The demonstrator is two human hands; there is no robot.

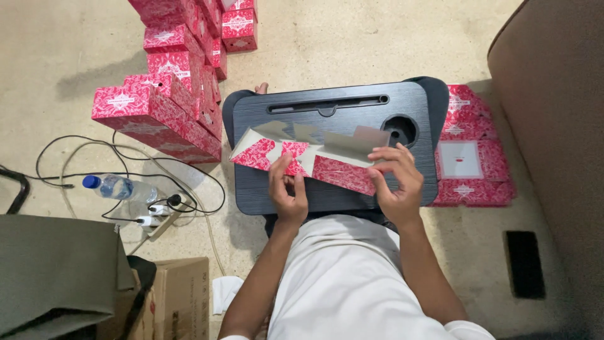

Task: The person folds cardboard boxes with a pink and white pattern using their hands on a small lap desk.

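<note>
While the flat red carton blank [314,157] lies across the black lap tray [340,113], the left hand [288,192] pinches its near edge and the right hand [395,182] grips a flap. It looks light, thin and easily creased, so holding it beside the fold lines seems safest.

a pale beige floor [352,44] with a mottled, worn surface was seen under soft, even light, and a faint shadow was cast across it at the upper left. a brown upholstered piece of furniture [553,126] was placed along the right edge. black cables [126,148] were looped over the floor at the left, beside a white power strip [160,217]. a grey-green cloth [56,264] was draped in the lower left corner, and a dark rectangular patch [523,264] was set into the floor at lower right.
</note>
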